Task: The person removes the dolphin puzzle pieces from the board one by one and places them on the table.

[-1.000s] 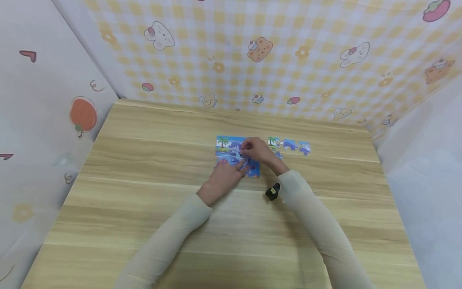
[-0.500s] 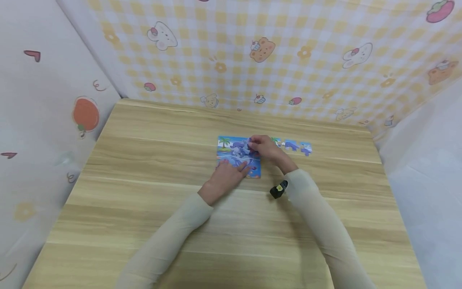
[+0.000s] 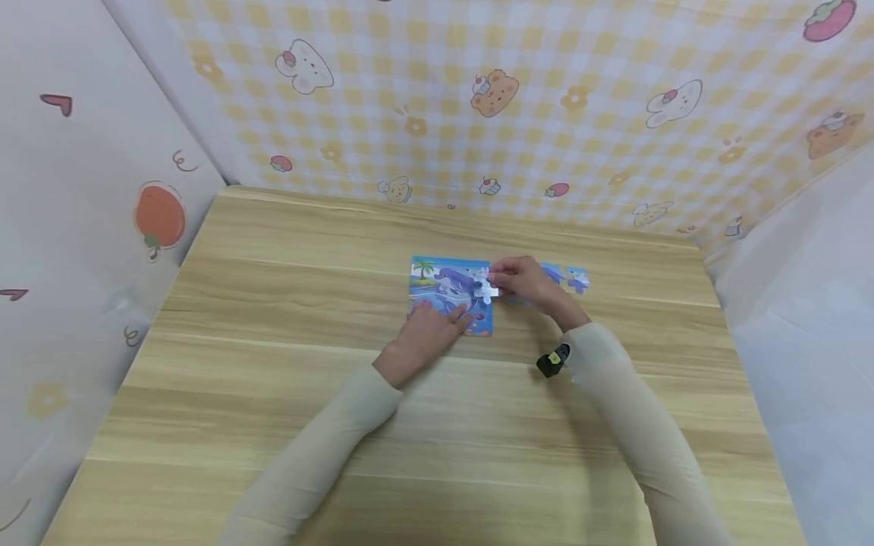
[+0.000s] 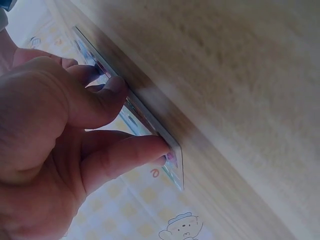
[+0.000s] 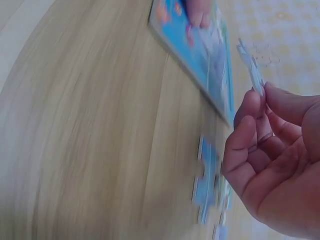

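Observation:
A rectangular puzzle board (image 3: 422,282) with a dolphin, sea and palm tree picture lies on the wooden table. My left hand (image 3: 429,334) rests on its near edge; in the left wrist view, the thumb and fingertips press on the board (image 4: 142,114). Above the board's right side, my right hand (image 3: 524,280) pinches a jigsaw piece (image 3: 482,288) between thumb and index finger. The right wrist view shows that piece (image 5: 251,70) edge-on, raised off the table, its picture mostly hidden. Other right-hand fingers are curled below it.
Loose jigsaw pieces (image 3: 577,279) lie right of the board, some behind the right hand. Seen from the right wrist, blue pieces (image 5: 205,180) lie below that hand. A small black device (image 3: 553,360) sits at the right cuff. A checked curtain (image 3: 437,114) hangs behind the table.
My right hand has moved right with the pinched piece, from over the board's middle to its right edge, uncovering the dolphin picture. My left hand stays in place.

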The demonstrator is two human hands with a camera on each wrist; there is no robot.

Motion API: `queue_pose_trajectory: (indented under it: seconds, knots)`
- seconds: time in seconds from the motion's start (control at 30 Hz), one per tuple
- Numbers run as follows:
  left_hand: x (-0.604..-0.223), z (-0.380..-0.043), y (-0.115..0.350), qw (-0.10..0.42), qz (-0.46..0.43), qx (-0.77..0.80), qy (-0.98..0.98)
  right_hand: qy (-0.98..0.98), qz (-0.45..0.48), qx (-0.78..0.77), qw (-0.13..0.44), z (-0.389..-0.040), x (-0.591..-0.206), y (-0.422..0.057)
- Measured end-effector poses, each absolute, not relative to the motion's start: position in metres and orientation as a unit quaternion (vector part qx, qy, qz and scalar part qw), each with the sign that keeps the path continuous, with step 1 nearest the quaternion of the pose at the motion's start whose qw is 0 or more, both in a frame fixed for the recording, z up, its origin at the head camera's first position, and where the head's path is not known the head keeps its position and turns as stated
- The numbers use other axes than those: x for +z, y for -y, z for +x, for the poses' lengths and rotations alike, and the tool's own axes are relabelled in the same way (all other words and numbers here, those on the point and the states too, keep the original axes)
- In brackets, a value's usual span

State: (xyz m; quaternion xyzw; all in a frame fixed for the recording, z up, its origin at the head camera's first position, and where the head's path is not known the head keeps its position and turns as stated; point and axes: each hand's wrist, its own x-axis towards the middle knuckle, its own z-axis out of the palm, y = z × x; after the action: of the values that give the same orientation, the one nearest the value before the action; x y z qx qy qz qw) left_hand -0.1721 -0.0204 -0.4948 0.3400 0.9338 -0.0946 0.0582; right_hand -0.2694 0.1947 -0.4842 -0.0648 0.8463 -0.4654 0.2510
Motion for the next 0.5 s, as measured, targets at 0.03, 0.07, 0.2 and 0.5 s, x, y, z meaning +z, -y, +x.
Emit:
queue_pose_trajectory:
  seconds: [0.03,0.07,0.2,0.5]
  knots:
    - [-0.495,-0.172,0.020,0.057,0.341,-0.096,-0.933,-0.844,-0.063,-0.469,0.253,-0.269,-0.485,-0.199]
    - [-0.495,-0.172,0.020,0.057,0.341,-0.096,-0.933,-0.843,-0.064,-0.471,0.253,-0.269,-0.486,-0.204]
    - [-0.496,-0.172,0.020,0.062,0.337,-0.098,-0.934,-0.848,-0.058,-0.463,0.253,-0.268,-0.489,-0.225]
    - [-0.495,-0.172,0.020,0.075,0.328,-0.067,-0.939,-0.865,-0.031,-0.431,0.255,-0.261,-0.490,-0.268]
